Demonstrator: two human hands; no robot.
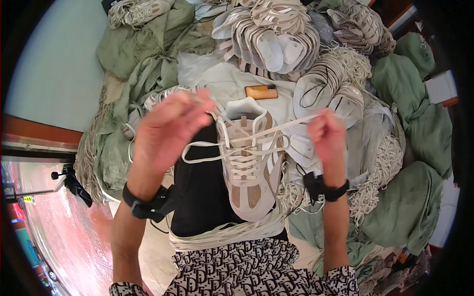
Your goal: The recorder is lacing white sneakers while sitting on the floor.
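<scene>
A beige and white sneaker (245,182) rests on my black-clothed lap, its toe toward me. Pale shoelaces (244,165) cross its tongue, and loose loops stick out at both sides of the upper eyelets. My right hand (327,134), right of the shoe, is closed on a lace end pulled taut across the collar. Up and left of the shoe is my left hand (170,126), blurred by motion. Its fingertips are pinched together on what looks like the other lace end, near the shoe's opening. A bundle of flat pale laces (227,236) lies across my lap.
Stacked shoe uppers (276,44) pile up at the back, with more uppers (326,89) at the right. An orange phone (261,92) lies on white sheeting beyond the shoe. Tangled laces (377,167) and green sacks (405,207) fill the right; green cloth (143,44) lies left.
</scene>
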